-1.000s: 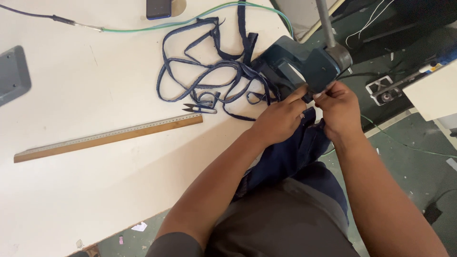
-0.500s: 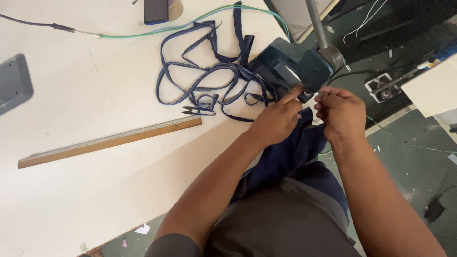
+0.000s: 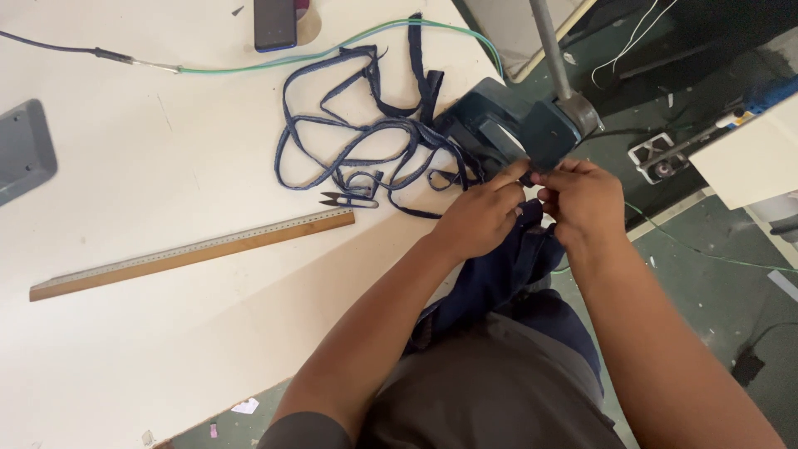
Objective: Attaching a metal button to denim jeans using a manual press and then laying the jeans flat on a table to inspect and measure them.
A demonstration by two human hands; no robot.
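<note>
I saw the broad off-white worktable [image 3: 125,357] filling most of the view, its edge running diagonally toward the person's lap. Over that lap hung a fold of dark navy cloth [image 3: 490,274], dropping from the table edge just below both hands. At the far corner of the table sat a dark teal metal machine [image 3: 499,125] with a grey post rising from it. Beside it a long navy fabric strap [image 3: 366,141] lay in loose tangled loops, reaching to the machine. A long wooden ruler with a metal edge [image 3: 191,254] lay aslant nearer the middle. A green cable [image 3: 332,46] crossed the top. Small metal thread snips [image 3: 349,199] lay at the ruler's end, just under the strap. The left hand [image 3: 478,216] and right hand [image 3: 582,199] met at the machine's front — fingertips pinched together on something too small for me to make out.
</note>
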